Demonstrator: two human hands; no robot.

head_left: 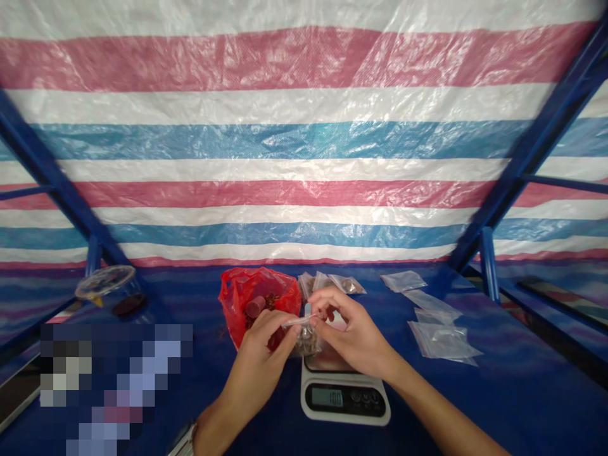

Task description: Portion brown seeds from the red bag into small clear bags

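Note:
My left hand (266, 354) and my right hand (349, 329) pinch the top edge of a small clear zip bag (308, 343) between thumbs and fingers. Some brownish bits lie in the bag. It hangs over the left part of a kitchen scale (346, 405), whose display seems to read 10.0. Left of the hands, a red plastic bag (235, 297) stands with its mouth wide, holding reddish-brown dried pieces and a pinkish cup (255, 307). Behind my hands lie several filled zip bags (349, 284).
Flat zip bags (444, 339) are spread at the right on the blue table (517, 392). A clear plastic tub (107, 285) with dark contents stands at the left. Blue metal posts (517, 164) and a striped tarp (304, 139) enclose the back. The lower left is pixelated.

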